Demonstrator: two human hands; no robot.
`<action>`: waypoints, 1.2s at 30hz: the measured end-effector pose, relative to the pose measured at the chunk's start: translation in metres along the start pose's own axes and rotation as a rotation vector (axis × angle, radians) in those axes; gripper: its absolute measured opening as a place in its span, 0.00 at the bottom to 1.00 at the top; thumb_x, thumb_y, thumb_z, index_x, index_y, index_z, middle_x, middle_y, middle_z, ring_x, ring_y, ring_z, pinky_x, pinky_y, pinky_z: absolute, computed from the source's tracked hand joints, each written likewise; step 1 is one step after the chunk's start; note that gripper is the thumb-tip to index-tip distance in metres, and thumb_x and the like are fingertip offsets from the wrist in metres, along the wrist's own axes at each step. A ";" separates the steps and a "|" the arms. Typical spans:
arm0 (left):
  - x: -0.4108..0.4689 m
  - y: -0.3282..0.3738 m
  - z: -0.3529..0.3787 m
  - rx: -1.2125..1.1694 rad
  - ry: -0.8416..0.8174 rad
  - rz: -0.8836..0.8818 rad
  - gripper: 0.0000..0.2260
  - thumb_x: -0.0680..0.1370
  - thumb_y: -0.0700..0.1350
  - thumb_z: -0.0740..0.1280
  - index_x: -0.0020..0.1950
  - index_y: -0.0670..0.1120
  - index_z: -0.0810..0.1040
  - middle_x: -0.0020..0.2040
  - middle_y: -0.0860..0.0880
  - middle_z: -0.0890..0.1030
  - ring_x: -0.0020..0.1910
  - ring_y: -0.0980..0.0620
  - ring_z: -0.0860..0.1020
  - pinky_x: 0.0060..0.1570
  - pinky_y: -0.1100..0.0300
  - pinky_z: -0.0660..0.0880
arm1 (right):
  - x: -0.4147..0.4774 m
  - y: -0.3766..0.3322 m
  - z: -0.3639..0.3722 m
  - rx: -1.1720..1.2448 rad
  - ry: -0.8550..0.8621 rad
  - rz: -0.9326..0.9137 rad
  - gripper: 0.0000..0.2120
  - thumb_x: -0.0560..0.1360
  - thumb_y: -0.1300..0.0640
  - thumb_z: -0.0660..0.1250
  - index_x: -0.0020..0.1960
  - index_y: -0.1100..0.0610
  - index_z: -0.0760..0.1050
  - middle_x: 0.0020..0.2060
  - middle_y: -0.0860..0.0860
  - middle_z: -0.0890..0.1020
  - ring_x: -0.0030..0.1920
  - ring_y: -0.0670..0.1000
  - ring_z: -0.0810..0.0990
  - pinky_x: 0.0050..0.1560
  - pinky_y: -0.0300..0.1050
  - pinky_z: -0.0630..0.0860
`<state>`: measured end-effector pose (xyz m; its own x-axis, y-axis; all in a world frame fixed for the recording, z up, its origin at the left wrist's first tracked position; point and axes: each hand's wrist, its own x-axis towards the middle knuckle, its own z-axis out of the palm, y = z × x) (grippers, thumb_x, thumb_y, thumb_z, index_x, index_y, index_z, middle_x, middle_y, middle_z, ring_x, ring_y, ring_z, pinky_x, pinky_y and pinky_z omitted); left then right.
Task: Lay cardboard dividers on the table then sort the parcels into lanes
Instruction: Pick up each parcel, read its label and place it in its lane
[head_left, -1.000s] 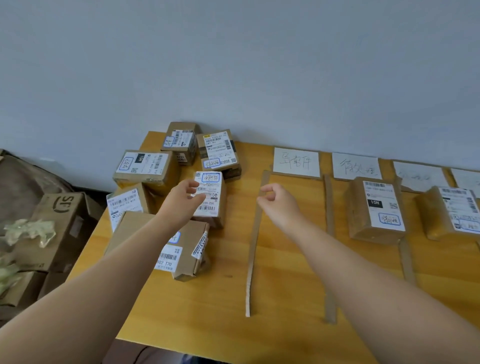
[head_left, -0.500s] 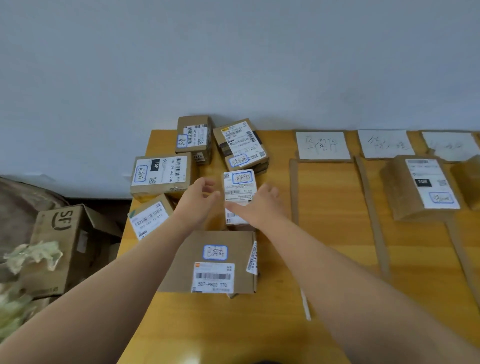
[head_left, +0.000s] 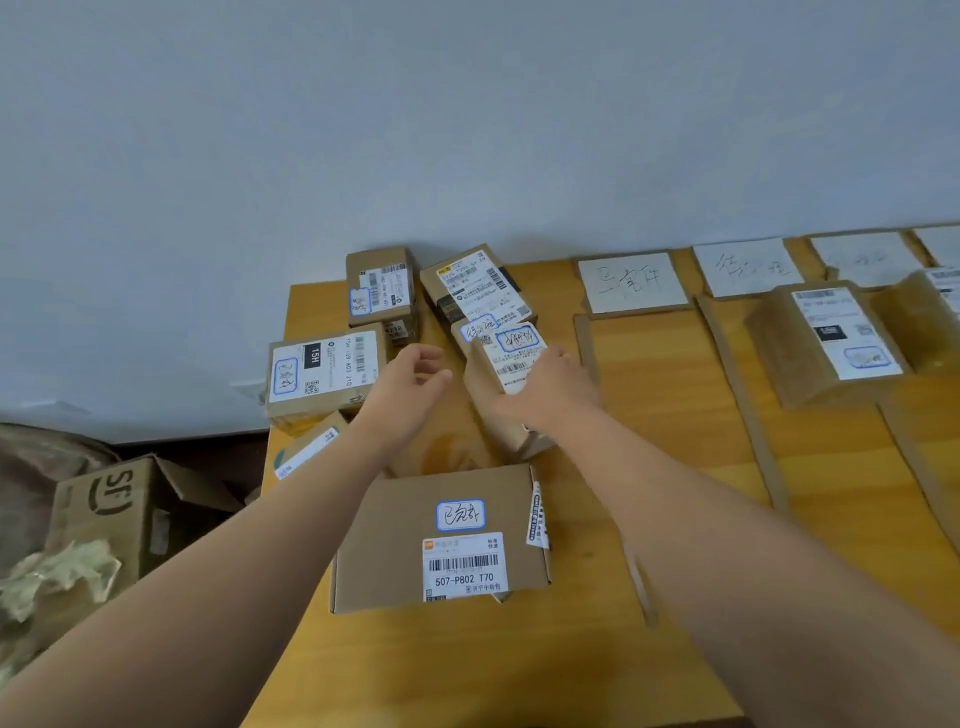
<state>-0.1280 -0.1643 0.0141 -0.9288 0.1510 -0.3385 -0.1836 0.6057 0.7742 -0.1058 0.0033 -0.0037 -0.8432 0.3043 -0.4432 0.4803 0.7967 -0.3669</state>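
Note:
My right hand grips a small brown parcel with a white label, tilted up off the wooden table. Just left of it, my left hand hovers with relaxed fingers, apart from the parcel and holding nothing. A larger flat parcel lies nearer to me. More parcels crowd the table's left end: a 15H box, a back box and a short stack. Cardboard divider strips mark lanes to the right, headed by handwritten cards. One parcel lies in a lane.
Another parcel sits at the table's left edge, partly under my left forearm. An open SF carton and crumpled packing paper are on the floor to the left. A pale wall runs behind the table.
My view swung left. My right hand crossed from the first lane to the small labelled parcel, took hold of it and tipped it up. My left hand stayed beside it.

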 end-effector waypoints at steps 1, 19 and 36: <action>0.000 0.007 -0.001 -0.017 0.003 0.015 0.14 0.80 0.47 0.63 0.65 0.49 0.72 0.55 0.53 0.76 0.50 0.57 0.73 0.42 0.67 0.67 | -0.003 0.006 -0.013 -0.007 -0.011 -0.028 0.37 0.66 0.39 0.69 0.66 0.60 0.65 0.58 0.55 0.72 0.55 0.54 0.75 0.43 0.46 0.73; -0.043 0.117 0.001 -0.161 -0.537 0.032 0.26 0.70 0.62 0.68 0.64 0.51 0.72 0.58 0.47 0.82 0.59 0.47 0.79 0.62 0.46 0.75 | -0.077 0.061 -0.162 -0.685 0.222 -0.964 0.42 0.72 0.67 0.67 0.73 0.41 0.47 0.78 0.48 0.53 0.78 0.58 0.42 0.75 0.59 0.39; -0.067 0.125 0.026 -0.699 -0.384 0.143 0.25 0.71 0.47 0.64 0.68 0.44 0.70 0.59 0.44 0.82 0.62 0.42 0.78 0.63 0.44 0.74 | -0.092 0.074 -0.142 1.184 0.031 -0.425 0.16 0.80 0.48 0.61 0.66 0.51 0.71 0.51 0.46 0.84 0.56 0.48 0.80 0.47 0.44 0.76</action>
<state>-0.0802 -0.0785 0.1195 -0.8065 0.5246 -0.2727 -0.3485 -0.0492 0.9360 -0.0266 0.1086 0.1258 -0.9816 0.1642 -0.0971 0.0785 -0.1164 -0.9901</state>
